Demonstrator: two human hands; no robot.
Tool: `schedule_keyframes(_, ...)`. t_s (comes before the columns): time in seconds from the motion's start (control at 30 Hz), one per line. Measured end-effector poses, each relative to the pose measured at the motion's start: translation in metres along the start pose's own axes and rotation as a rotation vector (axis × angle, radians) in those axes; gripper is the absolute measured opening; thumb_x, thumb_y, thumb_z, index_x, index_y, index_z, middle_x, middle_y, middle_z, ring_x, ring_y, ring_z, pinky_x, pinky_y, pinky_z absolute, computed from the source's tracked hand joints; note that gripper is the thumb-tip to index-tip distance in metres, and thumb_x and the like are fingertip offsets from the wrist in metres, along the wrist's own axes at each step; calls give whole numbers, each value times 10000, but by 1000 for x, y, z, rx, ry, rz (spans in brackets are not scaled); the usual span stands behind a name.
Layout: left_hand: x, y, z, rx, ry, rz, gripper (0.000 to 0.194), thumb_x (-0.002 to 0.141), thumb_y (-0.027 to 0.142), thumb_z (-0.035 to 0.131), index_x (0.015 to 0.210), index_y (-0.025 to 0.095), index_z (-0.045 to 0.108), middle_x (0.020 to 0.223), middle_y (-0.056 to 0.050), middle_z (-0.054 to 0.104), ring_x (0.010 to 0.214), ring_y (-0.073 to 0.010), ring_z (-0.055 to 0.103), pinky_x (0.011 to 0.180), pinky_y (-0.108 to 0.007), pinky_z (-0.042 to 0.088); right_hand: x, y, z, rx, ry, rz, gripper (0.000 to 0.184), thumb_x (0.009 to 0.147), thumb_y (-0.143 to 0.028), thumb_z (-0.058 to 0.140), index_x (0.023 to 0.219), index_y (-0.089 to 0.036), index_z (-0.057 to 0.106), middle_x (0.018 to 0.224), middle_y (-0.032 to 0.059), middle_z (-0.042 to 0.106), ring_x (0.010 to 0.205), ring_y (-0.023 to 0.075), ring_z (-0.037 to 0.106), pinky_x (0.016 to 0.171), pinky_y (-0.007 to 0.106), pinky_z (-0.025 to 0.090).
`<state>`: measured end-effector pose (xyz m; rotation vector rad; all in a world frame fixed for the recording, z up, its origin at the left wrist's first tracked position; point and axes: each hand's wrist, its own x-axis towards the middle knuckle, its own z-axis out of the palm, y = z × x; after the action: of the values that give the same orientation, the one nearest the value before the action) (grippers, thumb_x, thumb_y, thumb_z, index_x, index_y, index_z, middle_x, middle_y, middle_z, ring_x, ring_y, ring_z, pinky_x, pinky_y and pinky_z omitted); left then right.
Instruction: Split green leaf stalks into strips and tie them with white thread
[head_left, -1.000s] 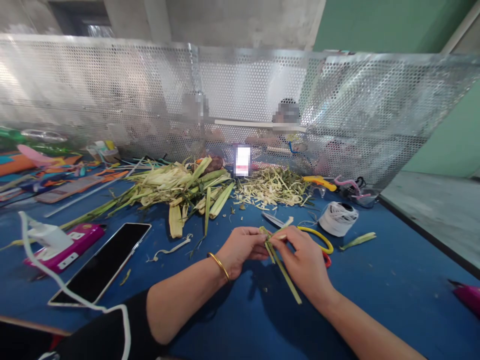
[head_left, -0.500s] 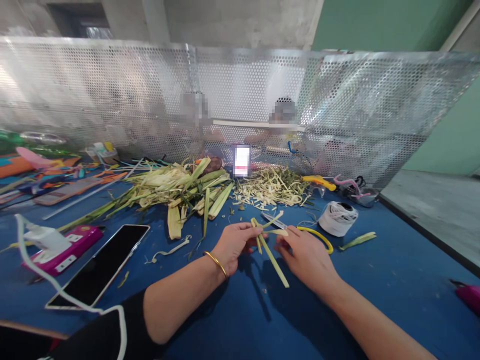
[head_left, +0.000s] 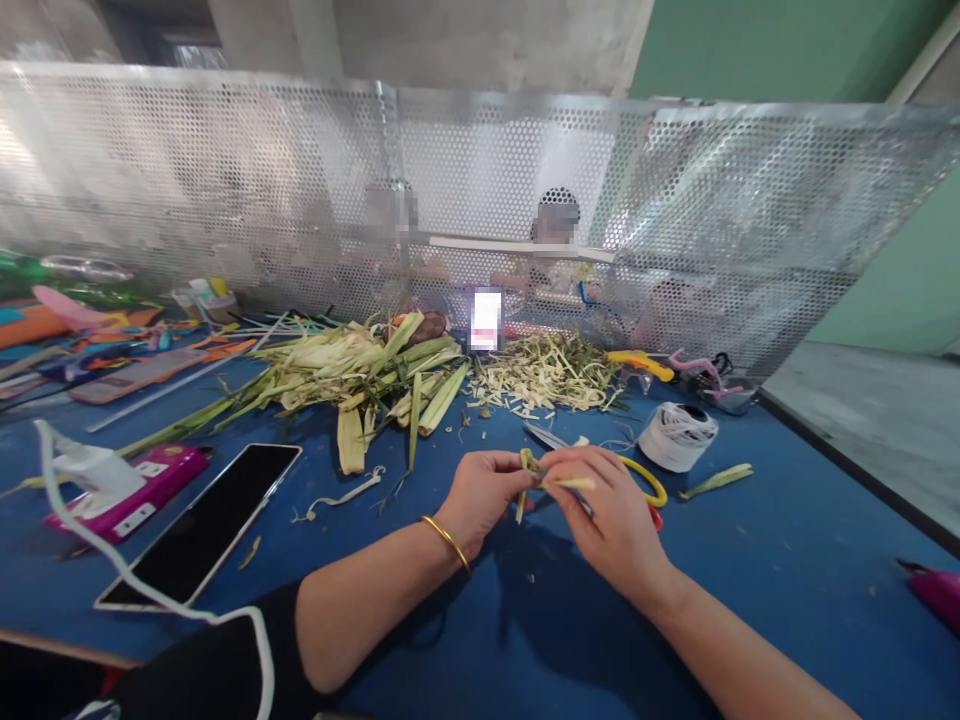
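The single view is taken from the wearer's head, above the near side of the table [head_left: 787,570], facing forward and tilted down. The left hand [head_left: 484,500] and right hand [head_left: 611,510] lie at close range, slightly below and right of frame centre, forearms entering from the bottom edge. Wide coverage extends across the table to the perforated screen [head_left: 480,150] and walls beyond.

Near table [head_left: 570,650] passable; half-hidden scissors [head_left: 658,483] likely block way beyond right hand [head_left: 606,505].
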<state>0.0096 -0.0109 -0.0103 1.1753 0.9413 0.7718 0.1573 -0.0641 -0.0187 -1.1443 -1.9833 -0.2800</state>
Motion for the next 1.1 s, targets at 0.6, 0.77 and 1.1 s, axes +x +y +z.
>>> schedule_keyframes(0.6,-1,-15,8,88,-66,112,222,656,306,693,798,136,715,652,0,652,599,-99,541,557,-198,381,0,13,17,380,-83,890,278,741,-427,532,594,-194,495,513,-22,495,478,119,419,452,244,318)
schedule_keyframes(0.77,6,-15,4,-148,37,-4,220,621,250,748,786,117,690,709,-47,691,609,-106,604,605,-207,445,1,7,13,578,-87,978,285,725,-479,585,719,-206,505,514,-42,522,418,107,419,411,234,320)
schedule_keyframes(1.1,4,-7,1,-124,-52,-61,114,670,191,693,746,107,707,685,-43,681,573,-85,593,574,-192,439,7,-1,-2,609,79,717,182,743,-369,615,741,-190,648,633,8,602,570,140,548,575,269,436)
